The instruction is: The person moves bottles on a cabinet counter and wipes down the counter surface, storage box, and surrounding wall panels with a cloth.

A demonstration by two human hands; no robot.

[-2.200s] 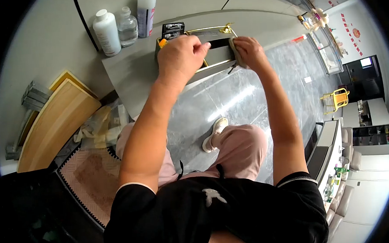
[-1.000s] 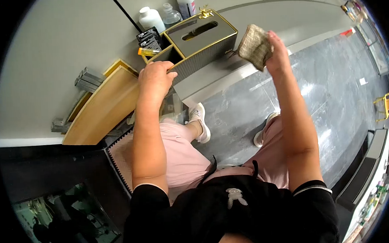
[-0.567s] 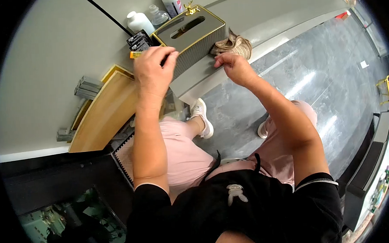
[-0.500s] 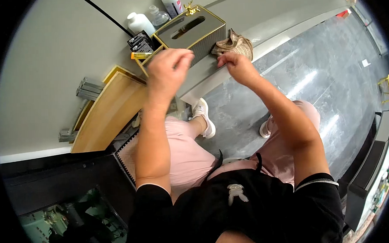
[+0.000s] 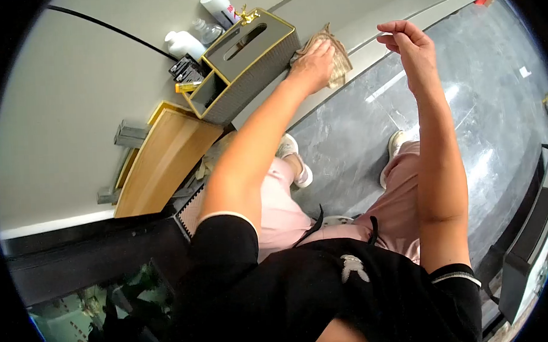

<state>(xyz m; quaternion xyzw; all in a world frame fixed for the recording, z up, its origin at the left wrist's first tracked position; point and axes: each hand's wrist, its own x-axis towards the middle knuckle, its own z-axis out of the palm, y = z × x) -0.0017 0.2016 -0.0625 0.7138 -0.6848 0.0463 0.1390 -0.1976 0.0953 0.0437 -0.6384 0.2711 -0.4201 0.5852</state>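
My left hand (image 5: 314, 67) rests on a crumpled brown-beige cloth (image 5: 340, 59) at the edge of the grey surface. Its fingers press over the cloth, and the fingertips are partly lost in the folds. Raised above the floor further right, my right hand (image 5: 411, 43) holds nothing that I can see, its fingers loosely bent and apart. Just left of the cloth stands a dark grey tissue box (image 5: 250, 43) with gold trim and a gold deer-like ornament (image 5: 247, 16). A side compartment of the box faces me.
Behind the box are a white bottle (image 5: 184, 45), a clear bottle (image 5: 208, 32) and a white spray can (image 5: 219, 8). Small black boxes (image 5: 186, 71) and a yellow item (image 5: 188, 87) lie beside it. A curved wooden board (image 5: 163, 157) projects at left. Grey floor (image 5: 346, 143) lies below.
My left hand has gone right and up from in front of the tissue box onto the cloth. The cloth sits slightly further from the box. My right hand has moved away to the right and up.
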